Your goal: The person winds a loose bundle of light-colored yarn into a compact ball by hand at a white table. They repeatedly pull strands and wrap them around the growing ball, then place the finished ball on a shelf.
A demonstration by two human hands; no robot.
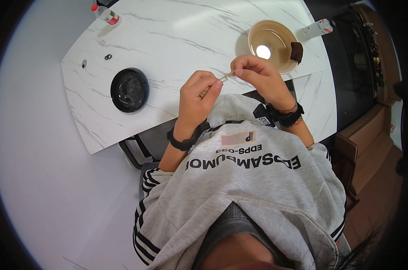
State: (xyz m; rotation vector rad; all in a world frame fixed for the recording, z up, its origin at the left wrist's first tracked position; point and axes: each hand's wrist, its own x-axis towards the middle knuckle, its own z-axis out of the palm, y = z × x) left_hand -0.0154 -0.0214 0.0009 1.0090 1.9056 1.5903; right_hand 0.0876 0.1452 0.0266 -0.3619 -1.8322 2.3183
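A thin tan cord (226,77), twine-like and partly braided, is stretched between my two hands above the front edge of a marbled white table (177,37). My left hand (197,96) pinches it between thumb and forefinger, and a thicker braided part shows inside that hand. At the cord's other end, my right hand (260,80) grips it with thumb and fingertips, close to a beige basin (256,31). Clear liquid fills part of the basin, with a bright reflection on it. The fingers hide much of the cord. Black bands are on both wrists.
Left on the table is a round black dish (129,90), with small black rings (108,57) and a small grey oval piece (84,63) beyond. A red-capped plastic bottle (106,15) and a white bottle (318,29) stand farther back. Dark brown cloth (296,52) hangs over the basin's rim.
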